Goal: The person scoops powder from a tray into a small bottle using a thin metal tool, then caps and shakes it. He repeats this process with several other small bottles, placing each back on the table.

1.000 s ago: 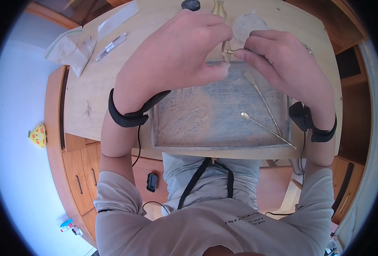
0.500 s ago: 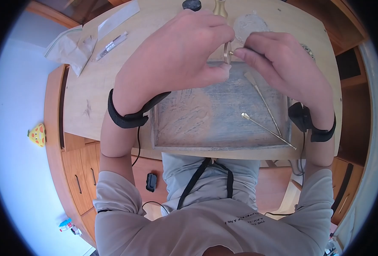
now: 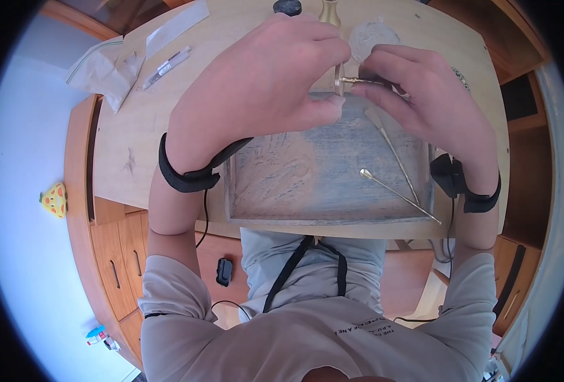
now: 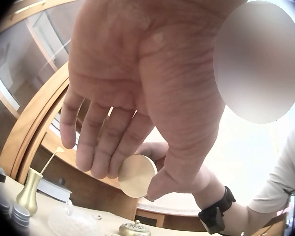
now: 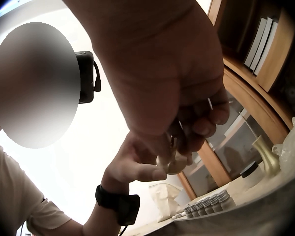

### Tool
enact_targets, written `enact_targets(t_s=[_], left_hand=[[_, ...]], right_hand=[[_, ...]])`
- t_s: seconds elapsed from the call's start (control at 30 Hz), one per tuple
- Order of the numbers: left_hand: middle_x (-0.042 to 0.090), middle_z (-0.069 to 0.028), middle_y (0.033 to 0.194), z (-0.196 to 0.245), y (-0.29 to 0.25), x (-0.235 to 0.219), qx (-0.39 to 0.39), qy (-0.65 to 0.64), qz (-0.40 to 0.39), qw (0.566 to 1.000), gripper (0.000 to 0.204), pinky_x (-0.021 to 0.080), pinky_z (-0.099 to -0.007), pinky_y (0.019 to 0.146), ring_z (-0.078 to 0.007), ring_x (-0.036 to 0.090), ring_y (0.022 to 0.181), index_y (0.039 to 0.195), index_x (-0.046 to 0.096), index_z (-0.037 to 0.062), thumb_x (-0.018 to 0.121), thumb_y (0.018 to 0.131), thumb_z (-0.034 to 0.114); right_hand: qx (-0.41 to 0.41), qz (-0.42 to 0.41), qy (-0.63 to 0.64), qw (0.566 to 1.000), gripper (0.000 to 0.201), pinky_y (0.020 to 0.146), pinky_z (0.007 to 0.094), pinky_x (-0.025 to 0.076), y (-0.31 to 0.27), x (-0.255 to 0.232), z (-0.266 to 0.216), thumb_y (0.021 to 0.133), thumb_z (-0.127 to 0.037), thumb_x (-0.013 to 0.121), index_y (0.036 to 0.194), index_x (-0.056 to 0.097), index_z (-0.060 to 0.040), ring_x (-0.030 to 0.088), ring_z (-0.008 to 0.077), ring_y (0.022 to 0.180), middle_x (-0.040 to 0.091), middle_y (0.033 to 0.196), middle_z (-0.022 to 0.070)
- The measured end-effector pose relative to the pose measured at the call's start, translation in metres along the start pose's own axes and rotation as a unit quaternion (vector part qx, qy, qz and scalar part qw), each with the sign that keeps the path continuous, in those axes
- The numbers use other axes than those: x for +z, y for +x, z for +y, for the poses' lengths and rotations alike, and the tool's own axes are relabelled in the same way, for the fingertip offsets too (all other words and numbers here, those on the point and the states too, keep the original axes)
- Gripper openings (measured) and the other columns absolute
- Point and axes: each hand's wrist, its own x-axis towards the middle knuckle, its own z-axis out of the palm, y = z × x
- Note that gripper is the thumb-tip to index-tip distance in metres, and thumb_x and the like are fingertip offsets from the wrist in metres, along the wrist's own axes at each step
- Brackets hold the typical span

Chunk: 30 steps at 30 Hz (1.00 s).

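Note:
The left hand (image 3: 256,86) pinches a round brass disc (image 3: 339,79) by its edge, between thumb and fingertips; in the left wrist view the disc's flat face (image 4: 137,176) shows. From the disc's other side a thin brass stem (image 3: 358,80) runs into the right hand (image 3: 425,95), which grips it between thumb and fingers. Both hands are above the far edge of a wooden tray (image 3: 333,221) with brownish powder on its left part. Two slender brass tools lie in the tray: one with a small spoon end (image 3: 366,172), the other with a flat end (image 3: 374,118).
Behind the hands stand a brass vase (image 3: 330,13), a dark-lidded jar (image 3: 287,7) and a clear glass piece (image 3: 374,39). At the left lie a plastic bag (image 3: 107,73), a pen-like tube (image 3: 167,67) and a white strip (image 3: 177,27). Small jars (image 5: 209,205) show in the right wrist view.
The right hand's fingers have shifted, and more of the brass stem shows between them and the disc. The left hand keeps its pinch on the disc and has hardly moved.

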Motion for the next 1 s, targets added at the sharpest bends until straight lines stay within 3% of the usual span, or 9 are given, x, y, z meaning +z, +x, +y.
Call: enact_targets(t_s=[0.07, 0.17, 0.27, 0.47, 0.67, 1.0], left_hand=[[0.063, -0.0152, 0.092, -0.002, -0.001, 0.0, 0.003, 0.001, -0.001, 1.0, 0.038, 0.051, -0.0423, 0.074, -0.0363, 0.062, 0.087, 0.102, 0.065, 0.0013, 0.078, 0.068, 0.013], [0.064, -0.0153, 0.094, -0.001, 0.0, -0.001, 0.0, -0.001, 0.0, 1.0, 0.039, 0.052, -0.0423, 0.074, -0.0365, 0.062, 0.087, 0.102, 0.065, 0.0014, 0.078, 0.068, 0.013], [0.064, -0.0154, 0.094, 0.002, 0.002, -0.004, 0.005, 0.001, 0.018, 1.0, 0.038, 0.052, -0.0423, 0.074, -0.0366, 0.062, 0.086, 0.103, 0.066, 0.0015, 0.078, 0.068, 0.013], [0.065, -0.0145, 0.093, -0.001, 0.002, -0.007, -0.006, -0.02, 0.017, 1.0, 0.037, 0.052, -0.0393, 0.071, -0.035, 0.062, 0.083, 0.103, 0.067, 0.0017, 0.079, 0.069, 0.011], [0.067, -0.0133, 0.095, -0.002, 0.002, -0.005, 0.007, -0.025, 0.048, 0.999, 0.039, 0.053, -0.0376, 0.07, -0.0335, 0.064, 0.082, 0.104, 0.069, 0.0026, 0.081, 0.068, 0.009], [0.069, -0.0121, 0.096, 0.002, 0.0, -0.011, 0.019, 0.039, 0.073, 0.996, 0.042, 0.055, -0.0372, 0.073, -0.033, 0.066, 0.085, 0.105, 0.07, 0.0035, 0.082, 0.066, 0.011]], right_hand=[[-0.05, -0.007, -0.031, 0.998, 0.018, 0.066, 0.0429, 0.048, 0.001, 0.001, 0.006, 0.092, -0.016, 0.068, 0.096, 0.063, 0.0011, 0.06, 0.0363, 0.074, 0.061, 0.083, 0.0161], [-0.035, -0.019, -0.047, 0.998, 0.019, 0.072, 0.0488, 0.05, 0.001, 0.0, 0.005, 0.091, -0.018, 0.066, 0.092, 0.063, 0.001, 0.062, 0.0406, 0.079, 0.062, 0.08, 0.0184], [-0.014, -0.021, -0.065, 0.998, 0.018, 0.067, 0.0419, 0.048, -0.001, 0.001, 0.005, 0.09, -0.014, 0.07, 0.097, 0.063, 0.0012, 0.06, 0.0356, 0.076, 0.061, 0.086, 0.0152], [-0.073, 0.051, -0.102, 0.991, 0.02, 0.069, 0.0398, 0.05, 0.001, 0.001, 0.004, 0.086, -0.01, 0.074, 0.099, 0.064, 0.0007, 0.061, 0.0324, 0.078, 0.061, 0.092, 0.0127], [-0.064, 0.076, -0.148, 0.984, 0.016, 0.066, 0.0412, 0.049, 0.002, 0.006, -0.003, 0.086, -0.007, 0.074, 0.094, 0.063, 0.0011, 0.059, 0.0318, 0.076, 0.06, 0.09, 0.012], [-0.032, 0.092, -0.037, 0.995, 0.014, 0.06, 0.0388, 0.045, 0.004, 0.008, 0.0, 0.088, -0.006, 0.072, 0.096, 0.064, 0.0017, 0.056, 0.0309, 0.066, 0.057, 0.077, 0.0125]])
